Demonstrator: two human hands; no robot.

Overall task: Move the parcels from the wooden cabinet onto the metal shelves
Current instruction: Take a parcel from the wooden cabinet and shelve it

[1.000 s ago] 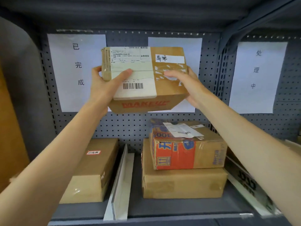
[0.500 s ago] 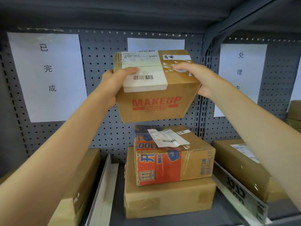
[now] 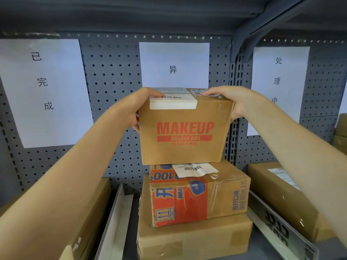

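Observation:
A brown cardboard parcel printed MAKEUP (image 3: 185, 136), with a white label on top, sits level on top of a stack in the middle bay of the grey metal shelf (image 3: 116, 102). My left hand (image 3: 139, 107) grips its left side with the thumb over the top edge. On the other side, my right hand (image 3: 231, 102) grips its upper right corner. Under it lies an orange and brown box (image 3: 199, 196), which rests on a flat brown box (image 3: 193, 239). Whether the parcel's full weight is on the stack is unclear.
A white divider (image 3: 114, 222) separates the left bay, which holds a brown box (image 3: 92, 218). A labelled divider (image 3: 281, 228) walls off the right bay with another brown box (image 3: 287, 196). Paper signs (image 3: 173, 64) hang on the pegboard back. More boxes (image 3: 340, 132) show at far right.
Both hands have lowered the MAKEUP parcel from mid-air down onto the orange and brown box and levelled it. The sign behind it has come into view.

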